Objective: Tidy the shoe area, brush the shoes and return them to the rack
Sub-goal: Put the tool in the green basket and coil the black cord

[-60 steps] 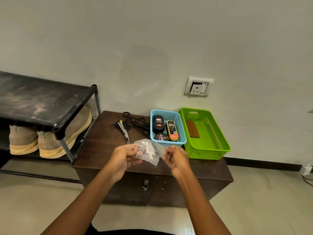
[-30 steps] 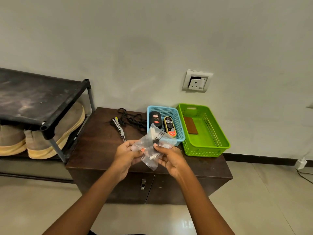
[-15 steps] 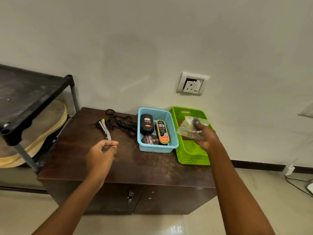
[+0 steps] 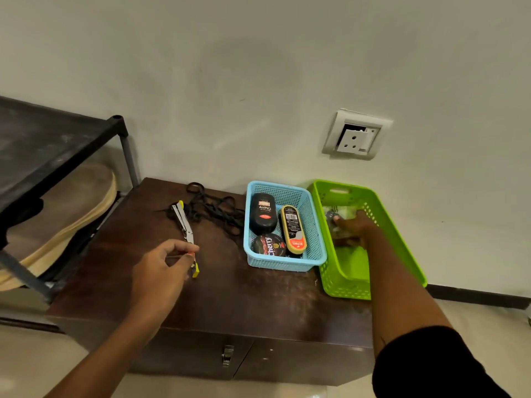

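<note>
R hand (image 4: 354, 228) now lower, inside green basket (image 4: 402, 249), gripping clear bag (image 4: 333, 216); L hand (image 4: 161, 268), left of basket, curled over metal tool (image 4: 181, 219), grip unclear.

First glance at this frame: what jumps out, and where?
The bright green basket at the right end of the cabinet, with the right hand holding a clear bag down inside it. Next to it, the blue basket of shoe-polish containers; further left, the left hand reaches a yellow-tipped metal tool.
</note>
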### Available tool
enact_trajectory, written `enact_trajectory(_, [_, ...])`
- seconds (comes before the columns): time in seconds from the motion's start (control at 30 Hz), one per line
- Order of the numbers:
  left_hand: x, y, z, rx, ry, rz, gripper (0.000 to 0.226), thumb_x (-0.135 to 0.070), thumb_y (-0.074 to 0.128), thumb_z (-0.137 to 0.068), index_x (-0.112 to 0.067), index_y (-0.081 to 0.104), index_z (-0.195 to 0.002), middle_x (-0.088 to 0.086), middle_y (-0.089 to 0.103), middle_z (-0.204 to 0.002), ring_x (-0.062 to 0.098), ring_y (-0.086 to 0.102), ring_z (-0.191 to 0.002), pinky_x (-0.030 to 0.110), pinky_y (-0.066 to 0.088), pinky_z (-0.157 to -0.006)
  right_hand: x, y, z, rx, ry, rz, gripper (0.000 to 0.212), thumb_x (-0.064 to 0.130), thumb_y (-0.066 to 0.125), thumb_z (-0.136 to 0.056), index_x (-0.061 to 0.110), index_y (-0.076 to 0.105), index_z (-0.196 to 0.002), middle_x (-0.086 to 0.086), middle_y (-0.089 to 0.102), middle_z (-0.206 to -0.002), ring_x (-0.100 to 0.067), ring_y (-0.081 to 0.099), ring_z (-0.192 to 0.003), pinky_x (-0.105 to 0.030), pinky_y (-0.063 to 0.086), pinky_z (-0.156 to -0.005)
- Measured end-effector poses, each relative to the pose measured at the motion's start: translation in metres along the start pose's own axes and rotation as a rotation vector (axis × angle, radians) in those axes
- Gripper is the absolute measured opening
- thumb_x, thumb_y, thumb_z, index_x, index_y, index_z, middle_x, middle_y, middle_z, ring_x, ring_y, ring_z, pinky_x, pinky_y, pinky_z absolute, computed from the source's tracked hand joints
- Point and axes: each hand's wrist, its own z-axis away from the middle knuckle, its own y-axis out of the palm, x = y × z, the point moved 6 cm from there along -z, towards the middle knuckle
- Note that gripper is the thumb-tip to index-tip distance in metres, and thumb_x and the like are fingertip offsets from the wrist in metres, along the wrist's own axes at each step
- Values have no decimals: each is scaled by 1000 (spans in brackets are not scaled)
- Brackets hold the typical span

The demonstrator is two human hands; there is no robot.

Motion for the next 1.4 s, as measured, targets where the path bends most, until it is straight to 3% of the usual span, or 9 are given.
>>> enact_trajectory(0.23, [-1,-3,-3,-1,9,-31,21,-5,63,-86,-24,69,-78,-7,67,-79,8,62,-71,35,56,-70,16,-3,17,-204,-203,580,75,40,69,-80,9,34,-138,-21,29,-144,-40,31,-132,-47,30,-106])
enact_trajectory(0.33, [-2,-3,-1,16,9,-63,18,-8,64,-86,-23,70,-79,-7,68,-78,12,64,-70,40,57,-71,24,24,13,62,-357,722,63,37,62,-86,7,39,-136,-22,32,-146,-38,32,-133,-47,33,-105])
enact_trajectory(0.43, [-3,-3,0,19,2,-61,17,-8,64,-86,-22,70,-80,-7,68,-79,11,63,-72,44,58,-73,9,43,-16,219,-320,903,74,41,50,-91,12,15,-149,-15,7,-157,-38,5,-143,-57,21,-110])
enact_trajectory(0.6, [-1,-3,0,20,-10,-81,18,-9,64,-86,-25,70,-79,-8,67,-79,14,64,-74,46,58,-71,35,46,25,177,-256,928,64,18,42,-98,11,6,-150,-12,-4,-157,-32,2,-145,-48,11,-116])
enact_trajectory(0.83, [3,-5,-5,-9,-48,-117,16,-12,63,-87,-25,70,-80,-8,66,-84,6,59,-74,26,49,-63,30,41,17,242,-288,913,67,28,44,-98,13,5,-150,-8,-3,-158,-28,1,-145,-51,10,-116])
enact_trajectory(0.93, [6,-7,-6,-16,-72,-120,13,-14,62,-87,-23,70,-84,-4,63,-98,0,52,-79,14,37,-62,32,37,17,192,-297,817,72,37,52,-91,14,18,-149,-12,14,-156,-29,16,-143,-52,20,-113])
enact_trajectory(1.03, [9,-11,-9,-34,-94,-107,12,-15,61,-88,-25,68,-87,-2,59,-109,8,51,-89,18,37,-63,65,26,34,-116,-441,564,45,13,53,-86,7,50,-131,-23,54,-130,-37,49,-121,-41,38,-101])
enact_trajectory(1.17, [9,-18,-10,-123,-114,-104,17,-10,59,-87,-24,64,-95,0,50,-122,13,48,-95,27,38,-80,137,40,90,-327,-780,381,29,-3,52,-79,5,67,-102,-16,69,-101,-35,60,-96,-34,41,-85])
enact_trajectory(1.4, [6,-33,-9,-230,-172,-71,29,-3,53,-84,-24,58,-103,2,40,-131,23,53,-102,51,38,-102,165,189,197,326,-748,644,20,21,65,-82,3,71,-89,-11,70,-90,-23,64,-85,-26,46,-70])
